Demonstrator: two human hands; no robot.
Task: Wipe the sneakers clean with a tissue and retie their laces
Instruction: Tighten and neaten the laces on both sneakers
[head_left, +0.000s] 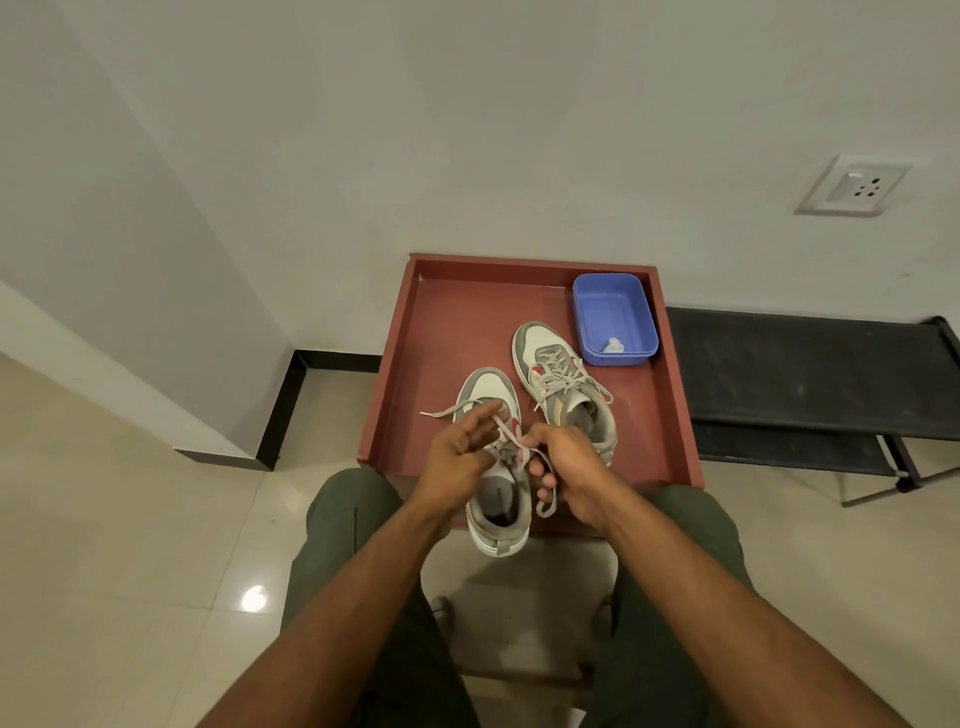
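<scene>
Pinching a lace strand at the tongue of the near sneaker, the right hand is keeping its fingers curled round the lace, loop end hanging by the palm at about 6 o'clock of the hand. Left hand is sitting at 9 o'clock of the knot area, fingers loosely spread over the other strand; whether it is actually gripping is unclear. Free lace end is trailing off toward 10 o'clock. Near sneaker is overhanging the front rim of the red tray, likely pulled close for easier tying. Second sneaker is lying at 1 o'clock, laces looking already bowed. Crumpled tissue is sitting in the blue tub at 1 o'clock, so wiping seems finished; tying stage now.
</scene>
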